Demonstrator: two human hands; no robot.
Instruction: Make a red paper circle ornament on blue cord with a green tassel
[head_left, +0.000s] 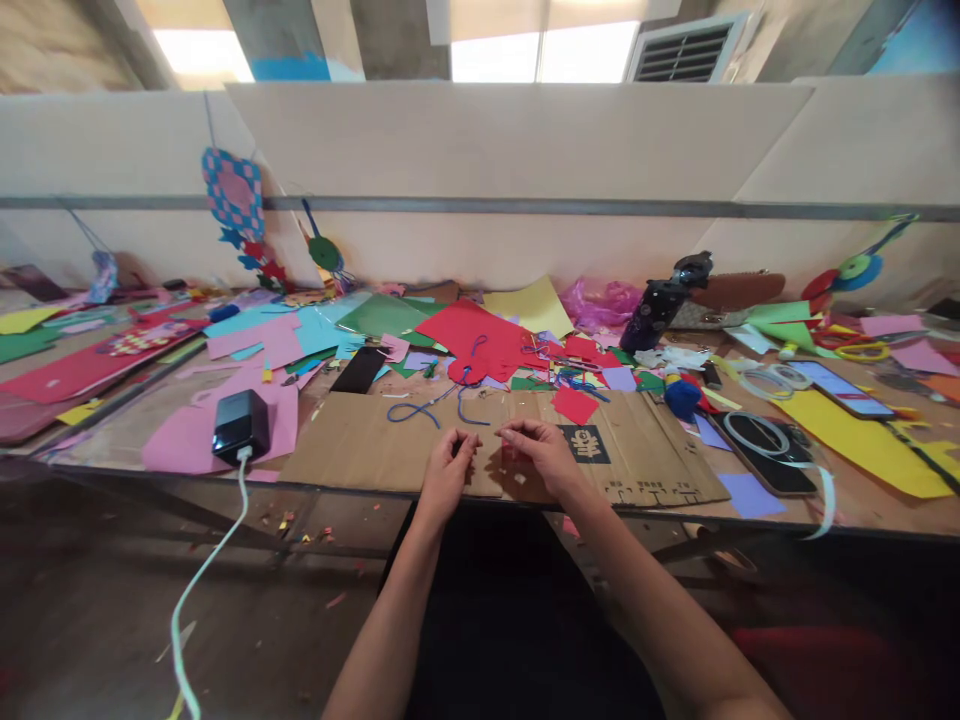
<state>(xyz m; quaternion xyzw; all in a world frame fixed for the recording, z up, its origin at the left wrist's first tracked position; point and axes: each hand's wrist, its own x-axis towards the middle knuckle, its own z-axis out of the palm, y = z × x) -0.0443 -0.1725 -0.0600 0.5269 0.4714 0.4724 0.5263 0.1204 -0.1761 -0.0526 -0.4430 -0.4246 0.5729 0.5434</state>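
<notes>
My left hand and my right hand rest close together on a flat brown cardboard sheet at the table's near edge. Both have the fingers curled into a pinch, fingertips a short gap apart. Nothing shows between the fingers; anything held is too small to make out. A blue cord lies looped on the cardboard just beyond my left hand. A small red paper square lies beyond my right hand, and a large red sheet lies further back.
A black power bank with a white cable sits on pink paper at left. A phone, tape rolls, yellow paper and a black bottle stand at right. Coloured scraps litter the table; paper crafts hang on the back wall.
</notes>
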